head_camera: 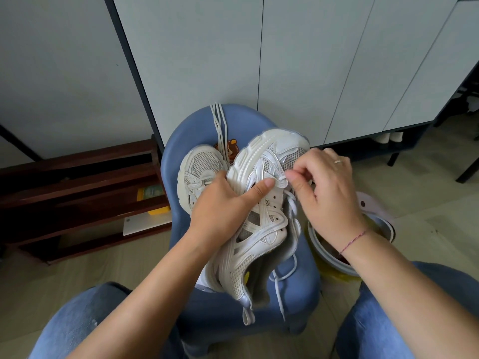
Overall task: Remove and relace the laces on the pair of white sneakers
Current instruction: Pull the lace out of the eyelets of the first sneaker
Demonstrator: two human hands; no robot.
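**While one sneaker lies flat, the other sits in both hands**

Where the blue stool [305,281] stands between the person's knees, two white sneakers rest on it, both with mesh toes and chunky ribbed soles. One loose lace [220,125] drapes over the stool's back. The flat sneaker [199,164] lies just left of the left hand [223,203], which grips the tilted sneaker [259,229] by its sole, thumb pressed on the upper. The right hand [326,193] pinches the threaded lace [282,179] at the toe-end eyelets.

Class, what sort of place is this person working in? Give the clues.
Likely a home entryway: tall white cabinets, a low wooden rack on the floor, and a small blue chair holding the sneakers.
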